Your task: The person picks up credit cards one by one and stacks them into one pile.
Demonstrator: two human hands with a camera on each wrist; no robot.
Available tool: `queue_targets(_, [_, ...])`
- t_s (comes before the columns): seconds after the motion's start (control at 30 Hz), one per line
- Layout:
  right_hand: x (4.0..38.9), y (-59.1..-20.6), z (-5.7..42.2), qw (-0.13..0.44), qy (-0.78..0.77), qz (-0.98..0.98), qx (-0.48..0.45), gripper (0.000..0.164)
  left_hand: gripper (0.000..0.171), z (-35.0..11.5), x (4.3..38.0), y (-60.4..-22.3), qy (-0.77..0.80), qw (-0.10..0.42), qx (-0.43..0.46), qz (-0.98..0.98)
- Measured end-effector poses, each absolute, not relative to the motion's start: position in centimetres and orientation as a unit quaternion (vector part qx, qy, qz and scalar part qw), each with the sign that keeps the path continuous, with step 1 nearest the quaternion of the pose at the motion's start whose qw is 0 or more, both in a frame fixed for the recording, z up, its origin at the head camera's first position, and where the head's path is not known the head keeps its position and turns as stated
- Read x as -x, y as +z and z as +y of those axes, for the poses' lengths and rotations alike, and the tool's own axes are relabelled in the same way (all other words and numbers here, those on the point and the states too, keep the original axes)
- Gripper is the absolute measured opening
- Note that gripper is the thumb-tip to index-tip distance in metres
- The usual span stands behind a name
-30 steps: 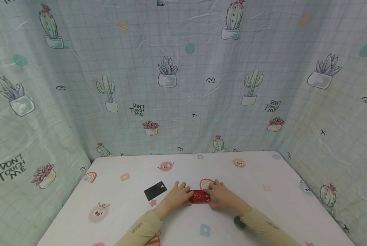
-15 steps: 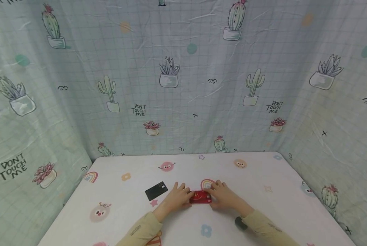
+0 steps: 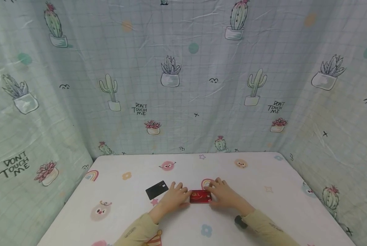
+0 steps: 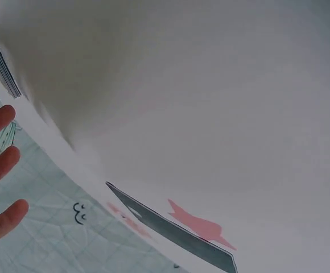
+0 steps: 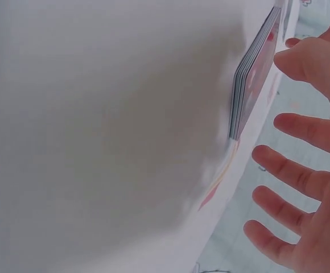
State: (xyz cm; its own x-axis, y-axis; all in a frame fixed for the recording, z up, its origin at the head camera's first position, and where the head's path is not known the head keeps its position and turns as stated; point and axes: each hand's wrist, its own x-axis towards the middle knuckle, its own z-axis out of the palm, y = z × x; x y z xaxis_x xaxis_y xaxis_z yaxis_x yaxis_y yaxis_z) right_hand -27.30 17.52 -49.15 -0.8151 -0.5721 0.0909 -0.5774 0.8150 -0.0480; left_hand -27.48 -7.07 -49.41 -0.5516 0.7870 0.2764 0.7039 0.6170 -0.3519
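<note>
A neat stack of several cards with a red card marked VIP on top (image 3: 200, 196) lies flat near the middle of the table. The stack's layered edges show in the right wrist view (image 5: 250, 74), and one end of it shows at the upper left of the left wrist view (image 4: 3, 65). My left hand (image 3: 173, 198) is just left of the stack, fingers spread and loosely bent, holding nothing. At the stack's right end is my right hand (image 3: 224, 195), its fingers spread apart and its thumb close to the red card.
A black card (image 3: 156, 190) lies tilted on the table left of my left hand. A small dark rounded object (image 3: 240, 222) shows beside the right sleeve. The white table (image 3: 248, 184) has printed cartoons, and a cactus-print curtain (image 3: 183, 95) rises behind and at both sides.
My left hand has drawn slightly left, off the red card's left end, so more of its top shows. The right fingers have shifted slightly. The stack stays in place.
</note>
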Motion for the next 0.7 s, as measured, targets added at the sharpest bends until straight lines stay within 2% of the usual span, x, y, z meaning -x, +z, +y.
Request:
queue_targets(0.2, [27.3, -48.8, 16.8, 0.023, 0.057, -0.95, -0.305, 0.056, 0.036, -7.8, 27.1, -49.2, 0.108, 0.224, 0.423, -0.872])
queue_targets(0.37, [27.5, -48.7, 16.3, 0.036, 0.041, -0.947, -0.316, 0.055, 0.035, -8.6, 26.7, -49.0, 0.114, 0.239, 0.419, -0.869])
queue_targets(0.7, [27.4, -48.0, 15.0, 0.04, 0.061, -0.937, -0.343, 0.049, 0.034, -10.7, 26.3, -48.9, 0.097, 0.241, 0.406, -0.876])
